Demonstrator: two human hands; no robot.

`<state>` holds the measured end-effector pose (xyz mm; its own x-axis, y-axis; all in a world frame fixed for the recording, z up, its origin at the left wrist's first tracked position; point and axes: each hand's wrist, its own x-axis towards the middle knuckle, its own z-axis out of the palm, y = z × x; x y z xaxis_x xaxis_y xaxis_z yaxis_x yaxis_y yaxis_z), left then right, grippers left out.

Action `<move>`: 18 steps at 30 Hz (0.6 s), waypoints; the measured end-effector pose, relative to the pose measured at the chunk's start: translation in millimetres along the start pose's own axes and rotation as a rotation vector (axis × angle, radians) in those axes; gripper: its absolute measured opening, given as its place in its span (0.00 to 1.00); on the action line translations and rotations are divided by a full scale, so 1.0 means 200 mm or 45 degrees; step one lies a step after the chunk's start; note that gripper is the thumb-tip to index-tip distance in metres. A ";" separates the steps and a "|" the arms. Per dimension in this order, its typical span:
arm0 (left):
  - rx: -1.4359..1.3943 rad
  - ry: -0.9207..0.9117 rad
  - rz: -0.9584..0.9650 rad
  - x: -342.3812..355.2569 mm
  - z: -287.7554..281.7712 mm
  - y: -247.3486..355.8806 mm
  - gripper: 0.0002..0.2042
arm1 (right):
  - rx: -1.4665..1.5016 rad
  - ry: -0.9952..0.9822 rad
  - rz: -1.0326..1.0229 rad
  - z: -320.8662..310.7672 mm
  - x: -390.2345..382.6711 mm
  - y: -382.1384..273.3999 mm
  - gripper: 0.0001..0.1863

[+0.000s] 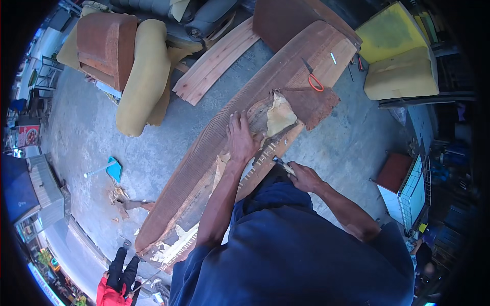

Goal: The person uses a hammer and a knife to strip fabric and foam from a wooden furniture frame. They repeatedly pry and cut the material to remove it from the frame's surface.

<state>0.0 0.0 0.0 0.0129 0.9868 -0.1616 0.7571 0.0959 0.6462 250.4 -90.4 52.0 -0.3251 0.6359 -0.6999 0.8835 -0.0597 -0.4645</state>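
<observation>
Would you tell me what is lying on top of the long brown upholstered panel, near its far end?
On the panel, orange-handled scissors and a small pale stick-like item. Whatever lies beneath the fabric there stays hidden.

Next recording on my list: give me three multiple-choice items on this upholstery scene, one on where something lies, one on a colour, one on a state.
1. Where do the scissors lie?
A. on the far end of the long brown sofa panel
B. on the concrete floor by the dustpan
C. in the person's left hand

2. What colour are the scissor handles?
A. blue
B. orange-red
C. yellow

3. How is the brown fabric near the left hand?
A. stretched tight and whole
B. rolled up in a bundle
C. torn open, with pale foam showing

Answers: 1 A, the scissors rest on the panel's far end, away from both hands. 2 B, the loops are orange-red against the brown cover. 3 C, the cover is peeled back beside the left hand, baring foam and wood, while the right hand holds a small tool at the panel's edge.
</observation>
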 end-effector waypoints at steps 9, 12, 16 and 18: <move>0.007 -0.477 0.292 -0.02 0.20 0.24 0.19 | -0.010 0.075 0.111 -0.11 -0.05 0.18 0.21; -0.108 -0.459 0.492 -0.22 0.12 0.12 0.15 | -0.004 0.090 0.136 -0.02 -0.06 0.28 0.21; -0.215 -0.650 0.533 -0.48 -0.19 0.09 0.19 | -0.018 -0.016 0.200 -0.01 -0.05 0.28 0.23; -0.523 -0.565 0.365 -0.55 -0.30 0.01 0.18 | 0.077 -0.133 0.328 -0.14 -0.08 0.15 0.26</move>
<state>-38.4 -100.8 64.1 0.5103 0.8419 -0.1758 0.3748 -0.0337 0.9265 291.4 -80.6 64.9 -0.1281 0.5114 -0.8497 0.9208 -0.2569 -0.2934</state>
